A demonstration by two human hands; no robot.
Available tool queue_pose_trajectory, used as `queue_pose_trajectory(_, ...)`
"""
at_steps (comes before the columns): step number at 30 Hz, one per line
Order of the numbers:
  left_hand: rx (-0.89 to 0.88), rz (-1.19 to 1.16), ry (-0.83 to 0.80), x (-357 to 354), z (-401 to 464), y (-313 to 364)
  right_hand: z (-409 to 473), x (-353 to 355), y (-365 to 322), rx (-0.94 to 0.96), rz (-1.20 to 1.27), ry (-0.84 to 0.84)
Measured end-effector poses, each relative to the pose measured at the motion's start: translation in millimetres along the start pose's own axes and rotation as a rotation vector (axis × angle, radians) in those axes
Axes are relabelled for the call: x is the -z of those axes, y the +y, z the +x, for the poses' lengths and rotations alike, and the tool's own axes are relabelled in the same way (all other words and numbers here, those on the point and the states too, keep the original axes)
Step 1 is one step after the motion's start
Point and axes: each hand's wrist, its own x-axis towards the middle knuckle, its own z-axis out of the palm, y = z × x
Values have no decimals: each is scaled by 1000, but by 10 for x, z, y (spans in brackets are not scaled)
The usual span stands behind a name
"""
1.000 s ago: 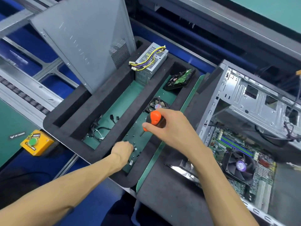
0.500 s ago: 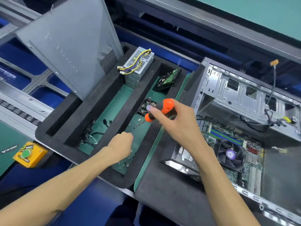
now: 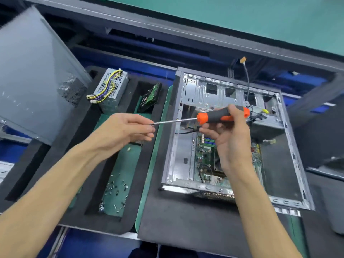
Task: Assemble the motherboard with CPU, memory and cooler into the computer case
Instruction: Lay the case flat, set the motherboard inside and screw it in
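The open computer case point(image 3: 188, 94) lies on its side on a black foam mat, with the green motherboard point(image 3: 203, 157) inside, partly hidden by my right wrist. My right hand point(image 3: 230, 138) grips an orange-and-black screwdriver point(image 3: 221, 116) held level above the case, its shaft pointing left. My left hand point(image 3: 128, 129) is raised at the shaft's tip, fingertips pinched together there; whether a screw sits between them is too small to tell. Several loose screws point(image 3: 116, 189) lie in the foam tray's green-floored slot.
A black foam tray point(image 3: 55, 164) at left holds a power supply point(image 3: 112, 90) with yellow wires and a hard drive point(image 3: 149, 97). The grey case side panel point(image 3: 35, 75) leans at far left. A cable with a tan connector point(image 3: 243, 60) rises behind the case.
Both hands rose from the screw slot. My right hand carried the screwdriver right over the case and turned it level; my left hand came up to its tip. The view shifted right.
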Motion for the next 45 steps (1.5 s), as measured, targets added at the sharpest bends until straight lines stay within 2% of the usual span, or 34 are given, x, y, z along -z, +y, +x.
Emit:
queue_pose_trajectory(6, -42, -200, -141, -467, 215, 207, -31, 336, -288, 49, 168, 210)
queue_pose_trajectory(14, 7, -177, -241, -1095, 355, 264, -225, 794, -521, 122, 213, 350)
queue_pose_trajectory(22, 15, -83, -314, -1587, 466, 229, -405, 1184, -664, 188, 208, 414)
queue_pose_trajectory(28, -65, 58, -302, -1872, 526, 137, -529, 1399, -691, 223, 201, 437)
queue_pose_trajectory(37, -70, -27, -351, -2163, 597, 123, -533, 1598, -759, 223, 268, 540)
queue_pose_trajectory(45, -130, -22, -340, -2278, 664, 103, -439, 1688, -774, 225, 293, 538)
